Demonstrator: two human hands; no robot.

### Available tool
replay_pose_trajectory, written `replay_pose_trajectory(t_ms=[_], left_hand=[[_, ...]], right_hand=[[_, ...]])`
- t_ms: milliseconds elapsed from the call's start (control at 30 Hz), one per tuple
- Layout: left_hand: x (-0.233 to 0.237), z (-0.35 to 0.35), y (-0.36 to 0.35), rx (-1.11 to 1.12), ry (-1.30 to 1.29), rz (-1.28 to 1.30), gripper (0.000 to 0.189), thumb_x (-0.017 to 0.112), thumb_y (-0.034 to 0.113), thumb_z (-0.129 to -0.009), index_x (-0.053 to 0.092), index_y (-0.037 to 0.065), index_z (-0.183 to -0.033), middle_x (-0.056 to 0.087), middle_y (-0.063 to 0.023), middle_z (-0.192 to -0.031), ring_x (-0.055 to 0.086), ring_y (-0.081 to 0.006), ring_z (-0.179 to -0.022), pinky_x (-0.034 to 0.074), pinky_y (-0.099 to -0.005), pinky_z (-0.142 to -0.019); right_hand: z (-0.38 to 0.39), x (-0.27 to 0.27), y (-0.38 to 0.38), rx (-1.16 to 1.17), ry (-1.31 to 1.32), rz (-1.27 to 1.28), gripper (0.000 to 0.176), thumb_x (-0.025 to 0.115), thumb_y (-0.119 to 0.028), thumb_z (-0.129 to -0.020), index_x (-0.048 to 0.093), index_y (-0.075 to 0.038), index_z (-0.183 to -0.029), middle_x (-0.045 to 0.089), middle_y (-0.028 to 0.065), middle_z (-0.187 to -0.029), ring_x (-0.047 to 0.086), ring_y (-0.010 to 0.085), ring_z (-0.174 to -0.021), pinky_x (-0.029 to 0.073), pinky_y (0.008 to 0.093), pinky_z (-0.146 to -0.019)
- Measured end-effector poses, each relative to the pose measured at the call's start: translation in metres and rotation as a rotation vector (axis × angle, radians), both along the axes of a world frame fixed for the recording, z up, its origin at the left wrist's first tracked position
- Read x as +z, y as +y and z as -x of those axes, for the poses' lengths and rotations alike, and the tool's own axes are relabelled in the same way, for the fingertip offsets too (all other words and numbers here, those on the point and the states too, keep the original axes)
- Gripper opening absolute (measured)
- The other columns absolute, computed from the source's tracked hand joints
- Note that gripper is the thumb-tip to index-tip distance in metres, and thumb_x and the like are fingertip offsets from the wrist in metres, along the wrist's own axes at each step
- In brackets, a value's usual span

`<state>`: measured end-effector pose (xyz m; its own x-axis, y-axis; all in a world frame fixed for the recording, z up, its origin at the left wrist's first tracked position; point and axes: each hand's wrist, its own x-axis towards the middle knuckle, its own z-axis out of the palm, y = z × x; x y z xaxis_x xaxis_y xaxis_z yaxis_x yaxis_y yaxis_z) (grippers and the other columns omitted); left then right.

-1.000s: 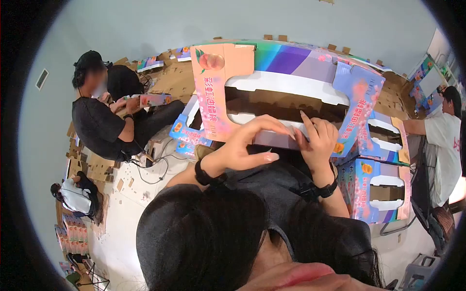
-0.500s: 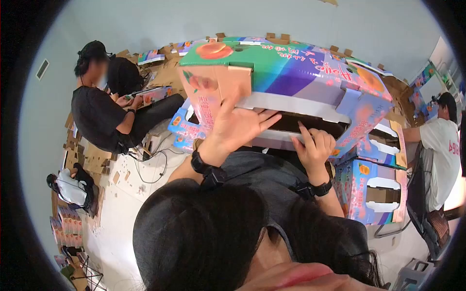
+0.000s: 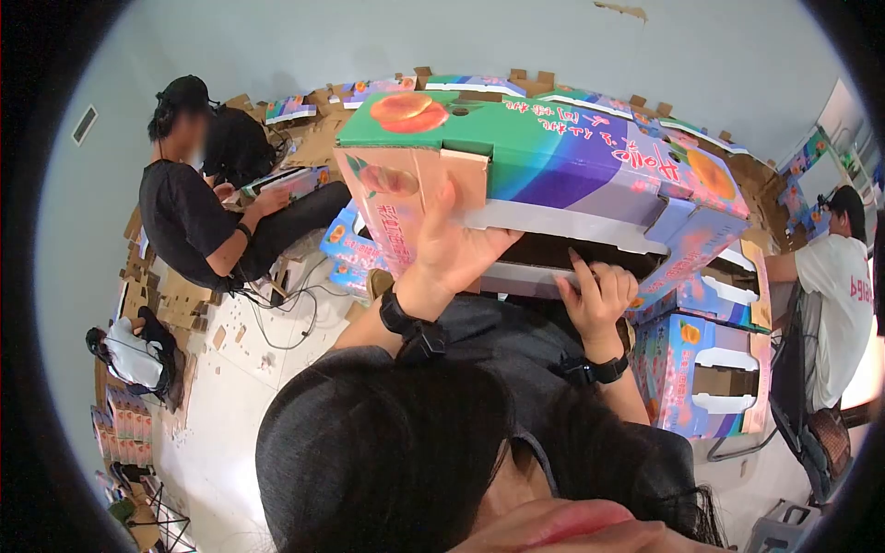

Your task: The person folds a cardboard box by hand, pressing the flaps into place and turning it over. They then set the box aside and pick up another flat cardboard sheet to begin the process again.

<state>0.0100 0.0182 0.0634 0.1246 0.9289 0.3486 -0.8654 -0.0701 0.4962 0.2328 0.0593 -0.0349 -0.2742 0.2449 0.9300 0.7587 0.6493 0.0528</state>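
Cardboard scraps point(image 3: 171, 300) litter the floor point(image 3: 230, 405) beyond the fruit box point(image 3: 572, 147), tilted just above the grip: left hand point(image 3: 456, 244) spread flat, bracing its end flap point(image 3: 378, 189), right hand point(image 3: 599, 295) clamped on its opening's edge.

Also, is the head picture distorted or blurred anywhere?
Head view: strong fisheye bending with a black ring around the edges; the colourful box and the left hand look sharp; the dark hair near the lens is soft; even light, no glare.
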Motion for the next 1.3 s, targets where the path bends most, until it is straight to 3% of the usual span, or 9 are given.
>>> replay_pose_trajectory(t_ms=[333, 633, 733, 833, 933, 1033, 1133, 1167, 1300], left_hand=[[-0.005, 0.005, 0.007, 0.035, -0.045, 0.114, 0.091, 0.066, 0.067, -0.084, 0.038, 0.010, -0.149, 0.045, -0.0121, -0.151, 0.042, -0.0291, -0.138, 0.032, -0.0482, -0.115], [0.031, 0.023, -0.072, -0.163, 0.169, 0.417, 0.062, 0.060, 0.038, -0.097, 0.042, 0.004, -0.145, 0.047, -0.0191, -0.146, 0.043, -0.0312, -0.137, 0.037, -0.0377, -0.112], [0.034, 0.042, -0.096, -0.077, 0.281, 0.412, 0.048, 0.063, 0.033, -0.094, 0.051, 0.003, -0.130, 0.056, -0.0163, -0.131, 0.055, -0.0259, -0.121, 0.044, -0.0317, -0.095], [0.049, 0.044, -0.107, 0.052, 0.656, -0.022, 0.036, 0.082, 0.026, -0.078, 0.050, 0.012, -0.085, 0.057, -0.0008, -0.081, 0.048, -0.0091, -0.067, 0.030, -0.0230, -0.059], [0.091, 0.043, -0.101, 0.094, 1.088, -1.073, 0.031, 0.081, 0.026, -0.080, 0.053, 0.014, -0.077, 0.046, 0.0034, -0.072, 0.044, -0.0117, -0.064, 0.031, -0.0264, -0.057], [0.102, 0.011, -0.102, 0.700, 1.010, -1.858, 0.036, 0.076, 0.040, -0.083, 0.053, 0.018, -0.067, 0.035, 0.0084, -0.062, 0.035, -0.0103, -0.054, 0.025, -0.0250, -0.049], [0.084, 0.006, -0.116, 1.451, 0.517, -2.032, 0.038, 0.065, 0.048, -0.093, 0.055, 0.016, -0.075, 0.041, 0.0061, -0.065, 0.040, -0.0096, -0.056, 0.027, -0.0239, -0.049], [0.093, 0.005, -0.110, 1.424, 0.423, -1.962, 0.029, 0.059, 0.036, -0.098, 0.054, 0.009, -0.086, 0.049, 0.0050, -0.072, 0.052, -0.0070, -0.059, 0.042, -0.0251, -0.058], [0.117, 0.017, -0.111, 1.551, 0.380, -1.917, 0.020, 0.057, 0.022, -0.097, 0.053, 0.009, -0.083, 0.045, 0.0050, -0.066, 0.049, -0.0045, -0.055, 0.036, -0.0202, -0.050]], right_hand=[[0.005, 0.004, -0.002, 0.009, -0.011, 0.018, 0.035, 0.074, -0.043, -0.083, 0.076, -0.019, -0.108, 0.057, -0.0022, -0.088, 0.055, 0.0184, -0.086, 0.040, 0.0365, -0.082], [0.005, 0.013, 0.000, 0.039, -0.005, 0.065, 0.036, 0.076, -0.037, -0.079, 0.075, -0.017, -0.110, 0.059, -0.0005, -0.092, 0.057, 0.0206, -0.089, 0.041, 0.0375, -0.079], [0.008, 0.017, 0.006, 0.033, 0.003, 0.044, 0.036, 0.076, -0.037, -0.079, 0.074, -0.016, -0.108, 0.060, 0.0005, -0.090, 0.057, 0.0211, -0.087, 0.041, 0.0374, -0.080], [0.012, 0.020, 0.009, 0.027, 0.007, 0.054, 0.036, 0.076, -0.039, -0.079, 0.075, -0.016, -0.107, 0.060, 0.0008, -0.088, 0.057, 0.0216, -0.085, 0.041, 0.0385, -0.080], [0.014, 0.023, 0.006, 0.019, -0.013, 0.083, 0.037, 0.075, -0.040, -0.079, 0.075, -0.016, -0.107, 0.059, 0.0005, -0.086, 0.057, 0.0218, -0.083, 0.040, 0.0387, -0.078], [0.010, 0.018, 0.009, 0.018, -0.040, 0.054, 0.037, 0.076, -0.042, -0.079, 0.074, -0.016, -0.105, 0.059, 0.0004, -0.086, 0.057, 0.0219, -0.082, 0.039, 0.0385, -0.075], [0.006, 0.011, 0.008, 0.021, -0.050, 0.045, 0.036, 0.076, -0.043, -0.080, 0.074, -0.016, -0.103, 0.058, -0.0001, -0.085, 0.057, 0.0221, -0.082, 0.039, 0.0385, -0.075], [0.005, 0.012, 0.006, 0.019, -0.054, 0.035, 0.034, 0.076, -0.043, -0.080, 0.074, -0.016, -0.102, 0.058, -0.0002, -0.085, 0.057, 0.0221, -0.082, 0.039, 0.0384, -0.074], [0.007, 0.012, 0.006, 0.015, -0.077, 0.027, 0.037, 0.076, -0.041, -0.080, 0.075, -0.014, -0.105, 0.059, 0.0015, -0.086, 0.056, 0.0214, -0.080, 0.037, 0.0363, -0.076]])
